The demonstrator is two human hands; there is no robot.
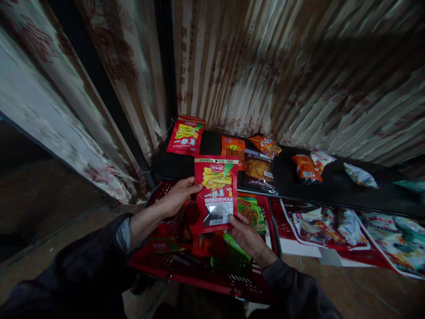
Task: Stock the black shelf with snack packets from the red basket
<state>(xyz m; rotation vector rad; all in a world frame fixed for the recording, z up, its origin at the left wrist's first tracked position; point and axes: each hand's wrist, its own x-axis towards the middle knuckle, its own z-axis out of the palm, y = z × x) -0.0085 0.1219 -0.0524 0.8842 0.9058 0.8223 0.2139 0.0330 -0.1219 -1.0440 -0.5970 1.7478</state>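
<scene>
With fingers of the left hand [177,198] pinching its left edge and those of the right hand [247,237] its lower right corner, holding a red packet [215,195] over a red basket [199,279]. Printed front toward the camera, long axis near vertical in view, top toward the black shelf [285,167].

Head-worn view, facing forward and down
Looks from close above the red packet [215,195], over the black shelf [335,187], toward the far curtain [265,84].
</scene>
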